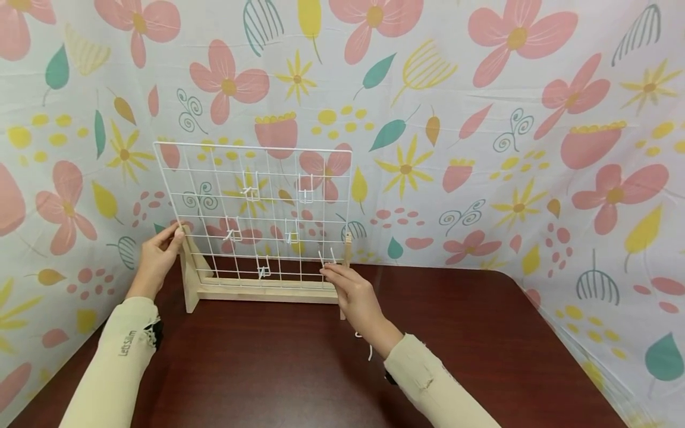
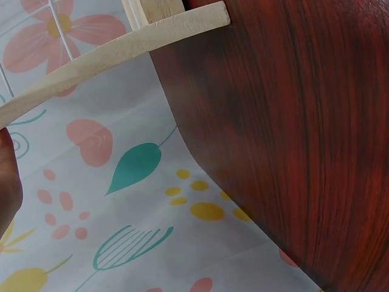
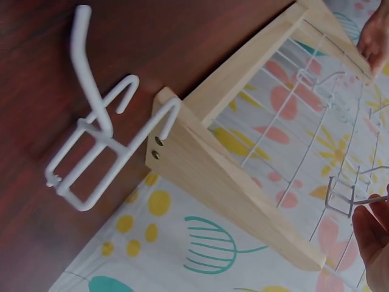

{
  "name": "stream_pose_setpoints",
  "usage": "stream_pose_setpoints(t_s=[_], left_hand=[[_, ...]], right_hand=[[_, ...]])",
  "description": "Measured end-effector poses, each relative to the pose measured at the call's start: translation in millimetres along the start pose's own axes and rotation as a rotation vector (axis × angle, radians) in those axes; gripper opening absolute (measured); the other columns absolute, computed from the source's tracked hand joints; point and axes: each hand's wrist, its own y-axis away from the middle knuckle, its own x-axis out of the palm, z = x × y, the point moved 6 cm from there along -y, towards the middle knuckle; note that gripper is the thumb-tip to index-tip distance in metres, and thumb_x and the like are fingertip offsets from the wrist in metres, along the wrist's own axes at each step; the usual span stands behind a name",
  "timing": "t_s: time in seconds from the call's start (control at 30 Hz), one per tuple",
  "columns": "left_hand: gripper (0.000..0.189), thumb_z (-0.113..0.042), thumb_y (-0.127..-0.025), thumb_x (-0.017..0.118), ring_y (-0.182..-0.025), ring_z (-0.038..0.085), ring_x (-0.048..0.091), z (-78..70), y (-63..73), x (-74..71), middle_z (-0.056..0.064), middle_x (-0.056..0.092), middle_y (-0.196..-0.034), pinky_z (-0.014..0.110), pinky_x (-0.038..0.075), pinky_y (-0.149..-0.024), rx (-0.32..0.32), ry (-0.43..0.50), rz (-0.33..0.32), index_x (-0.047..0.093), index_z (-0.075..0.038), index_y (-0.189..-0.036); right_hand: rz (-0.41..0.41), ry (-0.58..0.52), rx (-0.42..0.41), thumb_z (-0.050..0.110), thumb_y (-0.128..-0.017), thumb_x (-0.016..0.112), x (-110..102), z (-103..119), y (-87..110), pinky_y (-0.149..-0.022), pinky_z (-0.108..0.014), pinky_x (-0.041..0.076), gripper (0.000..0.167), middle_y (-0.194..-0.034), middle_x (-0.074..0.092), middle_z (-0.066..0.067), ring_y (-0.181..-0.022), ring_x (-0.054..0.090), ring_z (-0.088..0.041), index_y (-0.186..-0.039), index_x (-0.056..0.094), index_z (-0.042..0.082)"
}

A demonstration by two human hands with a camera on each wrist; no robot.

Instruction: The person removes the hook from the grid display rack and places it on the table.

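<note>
On the desk (image 1: 257, 362), the left hand (image 1: 156, 255) grips the wooden stand (image 1: 267, 294), probably steadying it while the right hand (image 1: 357, 297) pinches a hook (image 3: 340, 196) by the grid (image 1: 272, 239).

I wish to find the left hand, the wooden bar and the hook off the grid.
Left hand (image 1: 156, 260): head view, its back.
Wooden bar (image 1: 267, 295): head view, front side.
Hook (image 3: 110, 138): right wrist view, crossbar.
</note>
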Motion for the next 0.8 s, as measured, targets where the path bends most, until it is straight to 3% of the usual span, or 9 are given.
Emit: stream_pose_setpoints(t_s=[0.5, 0.8], left_hand=[[0.050, -0.025, -0.098, 0.056, -0.094, -0.012, 0.051, -0.9, 1.0, -0.1, -0.019, 0.058, -0.114, 0.006, 0.046, -0.073, 0.020, 0.060, -0.016, 0.048, 0.004, -0.138], [0.050, -0.025, -0.098, 0.055, -0.097, -0.013, 0.050, 0.3, 1.6, 0.1, -0.014, 0.057, -0.119, 0.005, 0.044, -0.073, 0.009, 0.032, -0.025, 0.047, 0.003, -0.139]], right_hand=[[0.041, 0.082, -0.115, -0.017, -0.076, 0.070, -10, 3, 20.9, -0.086, -0.029, 0.053, 0.036, -0.111, 0.067, -0.014, -0.104, 0.064, -0.028, -0.108, 0.072, 0.000], [0.100, 0.137, -0.179, -0.022, -0.071, 0.064, -13, 1, 36.0, -0.089, -0.030, 0.051, 0.044, -0.112, 0.067, -0.013, -0.104, 0.064, -0.029, -0.109, 0.071, 0.001]])
